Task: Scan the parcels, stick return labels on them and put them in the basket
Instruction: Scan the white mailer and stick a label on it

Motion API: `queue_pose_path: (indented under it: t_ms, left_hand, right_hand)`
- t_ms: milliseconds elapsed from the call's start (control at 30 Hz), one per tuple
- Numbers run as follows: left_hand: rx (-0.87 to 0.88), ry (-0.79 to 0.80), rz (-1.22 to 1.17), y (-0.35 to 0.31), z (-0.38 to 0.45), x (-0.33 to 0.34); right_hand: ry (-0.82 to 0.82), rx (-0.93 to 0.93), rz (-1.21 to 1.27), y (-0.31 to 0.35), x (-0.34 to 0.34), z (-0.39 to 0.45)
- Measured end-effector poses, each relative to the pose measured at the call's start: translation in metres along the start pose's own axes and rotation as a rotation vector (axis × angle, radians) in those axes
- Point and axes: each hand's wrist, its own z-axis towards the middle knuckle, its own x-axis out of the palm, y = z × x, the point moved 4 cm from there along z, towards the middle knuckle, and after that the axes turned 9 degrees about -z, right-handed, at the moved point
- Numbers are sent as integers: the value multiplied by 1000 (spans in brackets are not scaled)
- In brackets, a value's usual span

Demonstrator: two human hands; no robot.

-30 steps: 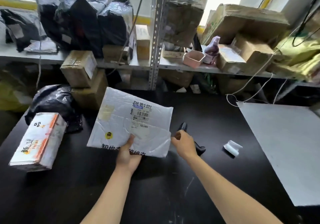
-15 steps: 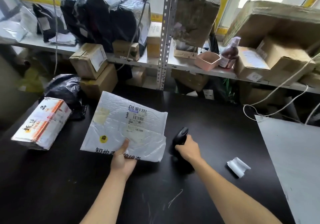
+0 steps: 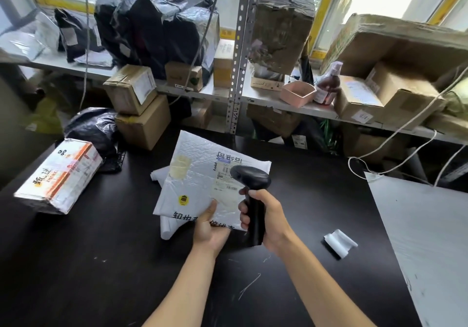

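Over the black desk [image 3: 76,263], the left hand [image 3: 210,230] pinches the near edge of the white parcel [image 3: 202,187], thumb on top, while the right hand [image 3: 266,219] is wrapped round the black scanner [image 3: 253,200], whose head sits over the parcel's shipping label [image 3: 225,177].

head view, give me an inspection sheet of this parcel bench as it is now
Surface: black table, scuffed; white sheet lying at its right.
Job's things: white mailer, label up; black scanner over the label; boxed parcel at the left; basket nothing seen.
Clutter: small white paper roll; black bag; two stacked cartons.
Hands: left hand pinches the mailer's near edge; right hand grips the scanner handle.
Cables: white cord looping down at the right.
Surroundings: shelf crowded with boxes and dark bags, pink tub, spray bottle.
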Motion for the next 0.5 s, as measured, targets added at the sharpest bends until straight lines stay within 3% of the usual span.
queue_pose_path:
  t_ms: [200,500]
  left_hand:
    - [-23,5,-34,7,0,-5]
    - [25,18,9,5,-3,-5]
  right_hand:
    - [-116,-12,-20,3,5,-9]
    - [-111,56,-33,-3,0,-21]
